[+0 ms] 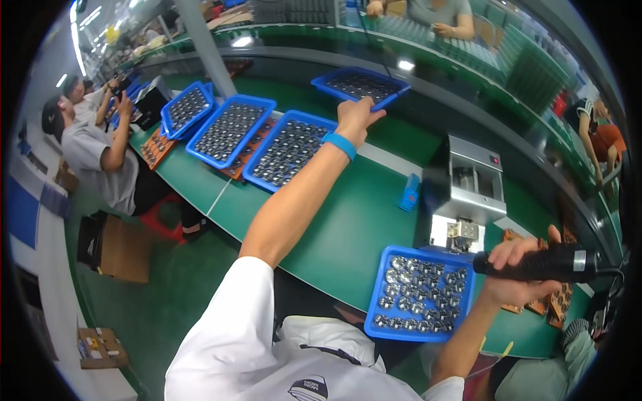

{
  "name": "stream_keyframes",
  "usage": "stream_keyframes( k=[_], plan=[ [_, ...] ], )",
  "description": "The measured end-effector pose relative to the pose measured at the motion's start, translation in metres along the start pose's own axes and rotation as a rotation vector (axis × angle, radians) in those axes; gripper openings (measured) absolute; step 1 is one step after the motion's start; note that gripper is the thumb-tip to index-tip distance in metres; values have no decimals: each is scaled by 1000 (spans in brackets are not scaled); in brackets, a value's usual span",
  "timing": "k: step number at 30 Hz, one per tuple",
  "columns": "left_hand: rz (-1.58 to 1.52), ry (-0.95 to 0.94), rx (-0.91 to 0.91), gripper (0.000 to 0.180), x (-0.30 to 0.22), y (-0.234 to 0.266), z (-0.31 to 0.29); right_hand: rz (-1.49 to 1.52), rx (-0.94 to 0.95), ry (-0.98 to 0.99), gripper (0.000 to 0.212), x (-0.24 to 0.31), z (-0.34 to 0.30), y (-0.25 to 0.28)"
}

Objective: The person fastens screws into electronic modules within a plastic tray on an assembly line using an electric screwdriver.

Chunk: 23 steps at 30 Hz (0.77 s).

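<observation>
My left hand [356, 121] reaches to the far side of the bench, its fingers closed over the near rim of a blue tray [396, 96] of small dark metal parts. A blue band [341, 144] circles that wrist. In my right hand [511, 284] lies a black electric screwdriver [552, 263], held about level, its cord leaving the right end. Just left of that hand is another blue tray [375, 294] with shiny round metal parts set in rows, gaps between some. The tips of my left fingers are partly hidden.
A silver machine [473, 170] stands behind the near tray, with a blue object [410, 192] beside it. Three filled blue trays [212, 160] line the left bench, some over orange boards [156, 148]. More orange boards [560, 304] lie right. Co-workers [110, 157] sit left.
</observation>
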<state>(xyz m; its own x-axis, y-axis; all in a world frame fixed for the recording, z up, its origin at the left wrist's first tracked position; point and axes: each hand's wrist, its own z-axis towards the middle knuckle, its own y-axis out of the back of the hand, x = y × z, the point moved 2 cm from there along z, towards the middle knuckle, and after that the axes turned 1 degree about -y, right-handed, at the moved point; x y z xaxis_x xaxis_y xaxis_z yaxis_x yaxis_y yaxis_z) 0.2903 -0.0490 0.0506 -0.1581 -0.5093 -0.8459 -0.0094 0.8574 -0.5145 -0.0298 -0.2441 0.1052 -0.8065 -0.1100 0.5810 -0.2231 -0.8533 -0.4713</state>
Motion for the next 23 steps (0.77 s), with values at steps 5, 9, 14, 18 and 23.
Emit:
stream_keyframes(
  k=[5, 9, 14, 18, 23],
  plan=[
    [28, -118, 151, 14, -50, 40, -71, -27, -9, -5, 92, 5, 0, -1],
    [53, -283, 61, 15, -79, 87, -108, -7, 24, -21, 91, 1, 0, -3],
    [104, -389, -51, 15, -102, 148, -106, -9, 28, -24, 90, -1, -1, -3],
    [131, -390, -132, 14, -121, 174, -115, -9, 29, -20, 91, -1, -3, -1],
    [112, -362, -176, 16, -123, 213, -103, -12, 29, -19, 91, 0, -2, 0]
  ],
)
